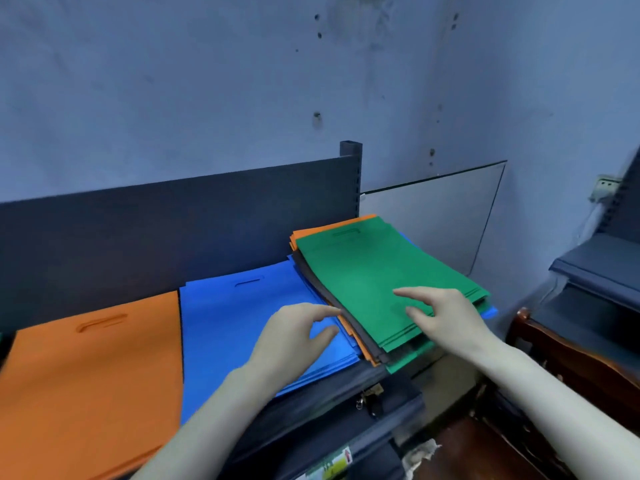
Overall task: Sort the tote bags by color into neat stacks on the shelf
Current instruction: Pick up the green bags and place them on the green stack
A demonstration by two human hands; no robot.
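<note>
I'm looking down at a dark shelf set against a blue wall, with three groups of tote bags laid flat along it. On the far left lies the orange stack, its handle cut-out toward the back panel. Just beside it, in the middle, sits the blue stack, also with its cut-out facing the back. On the right end is the mixed pile, unsorted: a green bag on top, and beneath it I can see edges of dark grey, orange, more green and a bit of blue poking out at the front and right.

My left hand hovers over the right part of the blue stack, right at the left edge of the mixed pile. Its fingers are loosely curled and spread, thumb apart from the index finger, and it has nothing in its grasp; the index fingertip reaches to the pile's layered edge, though I cannot tell whether it actually touches it.

My right hand is over the near right part of the green bag, fingers extended and parted, pointing left across the fabric. It holds nothing either, and I cannot tell whether the fingertips rest on the bag or float just above it.

A brown wooden chair stands to the right of the shelf, near my right forearm.
</note>
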